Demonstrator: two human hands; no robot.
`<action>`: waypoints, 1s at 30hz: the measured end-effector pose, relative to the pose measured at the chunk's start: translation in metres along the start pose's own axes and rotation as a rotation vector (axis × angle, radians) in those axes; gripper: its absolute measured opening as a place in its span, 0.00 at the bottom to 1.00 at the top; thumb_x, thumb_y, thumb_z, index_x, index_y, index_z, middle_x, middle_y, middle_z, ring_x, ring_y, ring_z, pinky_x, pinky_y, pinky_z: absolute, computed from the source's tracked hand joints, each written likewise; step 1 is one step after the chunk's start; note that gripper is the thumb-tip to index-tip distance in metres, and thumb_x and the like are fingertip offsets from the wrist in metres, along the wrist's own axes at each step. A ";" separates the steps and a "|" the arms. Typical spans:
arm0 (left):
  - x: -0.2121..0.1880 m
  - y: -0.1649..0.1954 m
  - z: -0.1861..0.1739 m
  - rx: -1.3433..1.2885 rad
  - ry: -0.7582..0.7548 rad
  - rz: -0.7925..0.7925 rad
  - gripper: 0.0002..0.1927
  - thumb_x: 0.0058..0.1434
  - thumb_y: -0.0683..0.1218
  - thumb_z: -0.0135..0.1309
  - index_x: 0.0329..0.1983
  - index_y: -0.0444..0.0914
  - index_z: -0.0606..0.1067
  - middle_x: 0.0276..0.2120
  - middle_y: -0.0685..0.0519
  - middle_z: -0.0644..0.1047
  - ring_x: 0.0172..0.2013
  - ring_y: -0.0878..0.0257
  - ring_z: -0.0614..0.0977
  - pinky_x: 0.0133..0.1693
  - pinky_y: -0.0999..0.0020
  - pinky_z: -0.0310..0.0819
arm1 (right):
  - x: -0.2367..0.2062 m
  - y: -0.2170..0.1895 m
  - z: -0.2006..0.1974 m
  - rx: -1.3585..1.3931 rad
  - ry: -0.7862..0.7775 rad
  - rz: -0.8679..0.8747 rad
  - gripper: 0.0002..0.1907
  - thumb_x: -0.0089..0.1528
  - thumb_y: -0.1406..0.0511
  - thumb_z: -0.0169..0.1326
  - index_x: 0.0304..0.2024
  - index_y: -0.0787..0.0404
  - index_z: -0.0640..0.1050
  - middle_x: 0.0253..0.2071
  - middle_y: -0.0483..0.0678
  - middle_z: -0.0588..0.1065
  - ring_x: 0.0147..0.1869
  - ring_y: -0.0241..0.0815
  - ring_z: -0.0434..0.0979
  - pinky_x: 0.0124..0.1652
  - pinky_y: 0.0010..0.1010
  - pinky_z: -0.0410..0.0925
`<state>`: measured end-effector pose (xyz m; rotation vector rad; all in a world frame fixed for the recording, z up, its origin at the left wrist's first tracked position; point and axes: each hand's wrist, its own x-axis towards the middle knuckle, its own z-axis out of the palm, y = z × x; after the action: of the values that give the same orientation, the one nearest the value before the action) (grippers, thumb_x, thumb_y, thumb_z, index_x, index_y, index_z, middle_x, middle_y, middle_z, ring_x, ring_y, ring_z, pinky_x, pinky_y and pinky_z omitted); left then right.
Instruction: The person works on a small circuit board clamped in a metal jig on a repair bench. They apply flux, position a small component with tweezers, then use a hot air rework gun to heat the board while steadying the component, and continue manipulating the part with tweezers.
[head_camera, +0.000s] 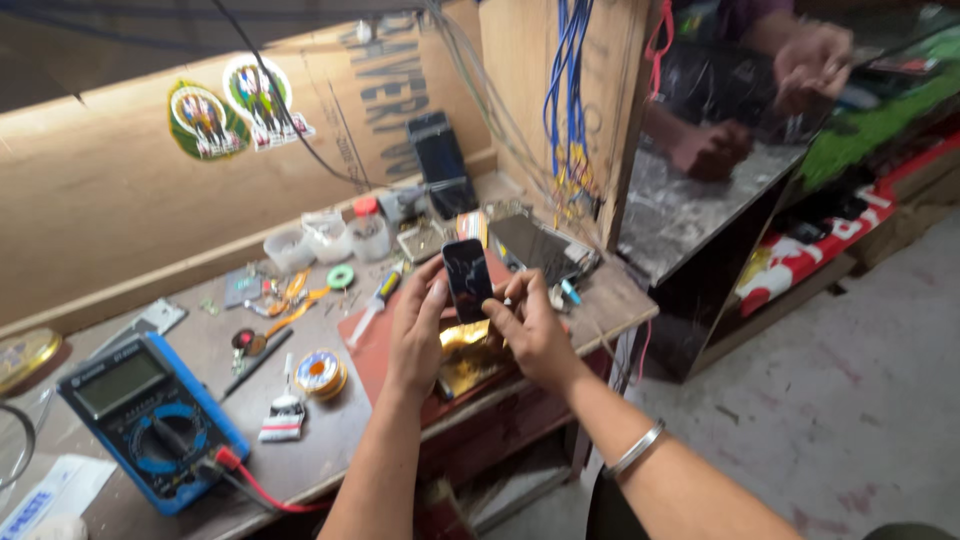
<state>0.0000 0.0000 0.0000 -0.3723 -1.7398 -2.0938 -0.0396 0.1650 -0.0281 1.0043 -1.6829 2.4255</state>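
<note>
Centre of frame: both hands raise a small black glossy-screened smartphone (467, 277) above the cluttered wooden tabletop (330, 440), screen tilted toward the wearer, seemingly for inspection. Left hand (418, 330) has its grip clasped on the phone's left edge, thumb and fingers steadying it; right hand (528, 330) pinches the lower right edge, fingertips braced against the casing. Directly beneath lies crumpled gold foil (465, 355) on a reddish-brown work mat (375, 345). Lower left: blue-cased digital multimeter (150, 415), red lead attached. Between meter and mat sits a solder wire spool (321, 373), within easy reach.
</note>
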 end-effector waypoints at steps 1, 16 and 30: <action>-0.002 0.003 0.002 -0.021 -0.010 -0.008 0.24 0.73 0.49 0.43 0.70 0.35 0.66 0.52 0.50 0.79 0.48 0.63 0.80 0.47 0.67 0.77 | -0.003 -0.002 0.000 -0.026 0.004 -0.025 0.14 0.69 0.67 0.53 0.46 0.58 0.59 0.41 0.45 0.68 0.35 0.30 0.70 0.34 0.24 0.68; -0.002 0.013 0.010 -0.020 -0.014 -0.095 0.25 0.70 0.47 0.42 0.69 0.36 0.64 0.47 0.45 0.80 0.47 0.58 0.81 0.46 0.61 0.78 | -0.042 -0.044 -0.057 -0.113 0.293 -0.131 0.11 0.69 0.64 0.50 0.49 0.59 0.62 0.27 0.45 0.68 0.26 0.32 0.70 0.27 0.25 0.67; -0.002 0.014 0.020 0.049 -0.004 -0.109 0.23 0.70 0.46 0.40 0.67 0.35 0.65 0.48 0.42 0.80 0.46 0.55 0.83 0.47 0.61 0.78 | -0.014 -0.098 -0.213 -0.724 0.542 0.181 0.18 0.65 0.61 0.55 0.49 0.62 0.63 0.30 0.46 0.72 0.25 0.35 0.74 0.25 0.30 0.70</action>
<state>0.0076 0.0175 0.0153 -0.2737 -1.8482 -2.1215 -0.0969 0.3915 0.0018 0.0948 -2.1844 1.6617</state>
